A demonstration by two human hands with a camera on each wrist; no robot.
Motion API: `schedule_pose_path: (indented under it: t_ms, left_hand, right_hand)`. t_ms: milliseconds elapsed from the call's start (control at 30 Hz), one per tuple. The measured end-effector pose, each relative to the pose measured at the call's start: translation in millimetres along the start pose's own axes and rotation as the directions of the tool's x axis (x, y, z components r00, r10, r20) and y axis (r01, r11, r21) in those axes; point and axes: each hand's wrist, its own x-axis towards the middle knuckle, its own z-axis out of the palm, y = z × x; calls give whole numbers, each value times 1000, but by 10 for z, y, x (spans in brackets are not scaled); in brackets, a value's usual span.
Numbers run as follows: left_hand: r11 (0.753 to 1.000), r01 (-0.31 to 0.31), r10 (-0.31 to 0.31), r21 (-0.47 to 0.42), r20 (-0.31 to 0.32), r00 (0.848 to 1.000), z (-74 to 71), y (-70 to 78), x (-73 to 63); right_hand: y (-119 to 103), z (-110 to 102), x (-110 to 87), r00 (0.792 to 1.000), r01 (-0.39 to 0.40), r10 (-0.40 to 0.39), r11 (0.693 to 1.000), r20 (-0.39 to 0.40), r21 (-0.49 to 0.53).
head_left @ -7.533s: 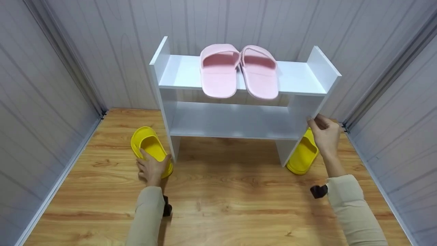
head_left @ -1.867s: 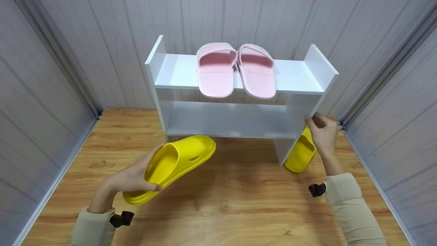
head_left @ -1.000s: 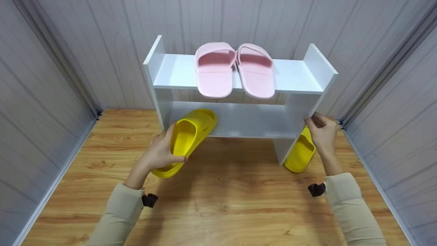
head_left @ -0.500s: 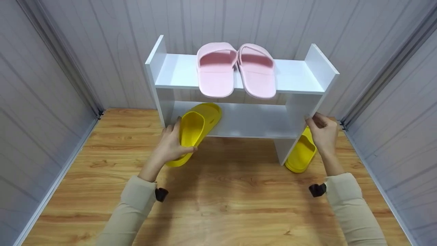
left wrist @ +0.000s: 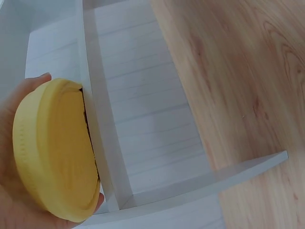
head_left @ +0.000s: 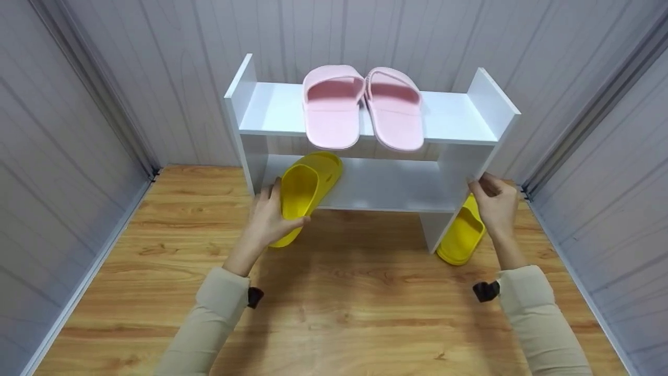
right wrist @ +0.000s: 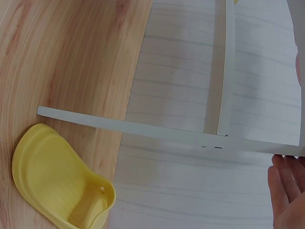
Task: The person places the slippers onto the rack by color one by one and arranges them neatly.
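Observation:
My left hand (head_left: 269,216) grips a yellow slipper (head_left: 300,190) by its heel, thumb on one side and fingers on the other. The slipper's toe lies over the left part of the white shoe rack's middle shelf (head_left: 386,185), with the heel tilted out past the front edge. In the left wrist view its sole (left wrist: 69,148) is against the shelf edge. My right hand (head_left: 498,206) holds the front edge of the rack's right side panel (right wrist: 162,132). A second yellow slipper (head_left: 462,235) lies on the floor just outside that panel, below the right hand.
Two pink slippers (head_left: 334,117) sit side by side on the rack's top shelf (head_left: 454,115), heels over its front edge. Wood-look floor (head_left: 339,313) spreads before the rack. Panelled walls (head_left: 68,156) stand behind and on both sides.
My left hand picked the left yellow slipper up from the floor beside the rack, then carried it right and up, toe first, onto the middle shelf. My right hand stays on the panel.

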Motion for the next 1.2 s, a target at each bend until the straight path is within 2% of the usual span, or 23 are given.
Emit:
schedule_pose_path:
  t_ms: [200, 300, 367, 433, 567, 633, 667, 733, 900, 1067, 1200]
  left_hand:
    - [999, -45, 45, -8, -28, 999, 7, -33, -2]
    - [998, -64, 64, -16, 2, 998, -73, -82, -56]
    - [995, -84, 86, -50, 51, 995, -165, -130, -108]
    - [990, -98, 111, -100, 129, 985, -269, -186, -160]
    - [979, -90, 142, -181, 296, 945, -430, -318, -251]
    - [978, -75, 140, -195, 344, 928, -464, -367, -288]
    - [976, -78, 148, -205, 349, 925, -464, -386, -297]
    - [975, -73, 143, -210, 341, 929, -456, -397, -315]
    - [979, -90, 136, -183, 262, 955, -369, -331, -324]
    - [985, -110, 132, -130, 174, 976, -220, -224, -302]
    - [989, -98, 110, -113, 105, 988, -98, -131, -279]
  right_hand:
    - [39, 5, 3, 1000, 24, -24, 1000, -11, -15]
    - [45, 10, -2, 999, 32, -32, 999, -5, -18]
    - [43, 12, -2, 999, 39, -39, 999, 0, -16]
    - [34, 10, 1, 999, 44, -44, 999, 0, -13]
    - [-129, -3, -40, 999, 35, -35, 999, 6, -14]
    - [-225, -11, -69, 1000, 27, -27, 1000, 8, -16]
    - [-269, -15, -84, 1000, 24, -24, 1000, 9, -18]
    - [-312, -17, -99, 1000, 20, -19, 1000, 12, -21]
    - [-307, -18, -99, 1000, 12, -12, 1000, 16, -28]
    - [-304, -15, -98, 1000, 8, -8, 1000, 14, -18]
    - [-328, -13, -106, 1000, 24, -24, 999, 4, -27]
